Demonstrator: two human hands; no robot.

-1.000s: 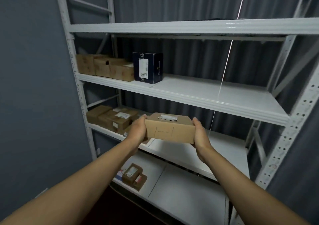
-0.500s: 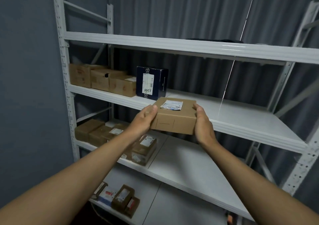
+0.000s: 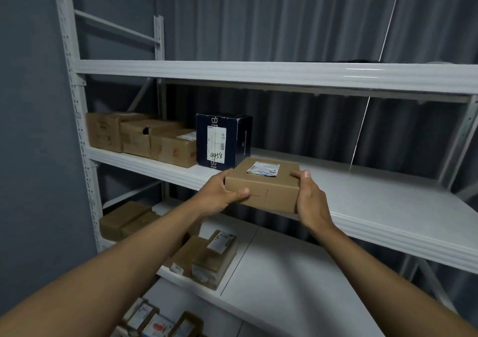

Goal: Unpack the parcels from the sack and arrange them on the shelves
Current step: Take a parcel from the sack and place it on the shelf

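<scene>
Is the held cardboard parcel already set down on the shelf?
Cannot tell. The parcel overhangs the shelf's front edge, gripped by both hands.

Left hand [image 3: 219,197] – fingers hidden behind cardboard parcel [image 3: 263,188]; only thumb shows on near face. Right hand [image 3: 311,202] – fingers mostly hidden round parcel's right side. Parcel underside unseen; contact with middle shelf [image 3: 388,207] cannot be told. Parcel label [image 3: 263,168] – print too small to read. Small parcels on bottom shelf [image 3: 152,322] – cut by lower edge, blurred. Boxes on lower shelf [image 3: 207,256] – partly hidden behind left forearm. Shelf right end cut by frame edge.
</scene>
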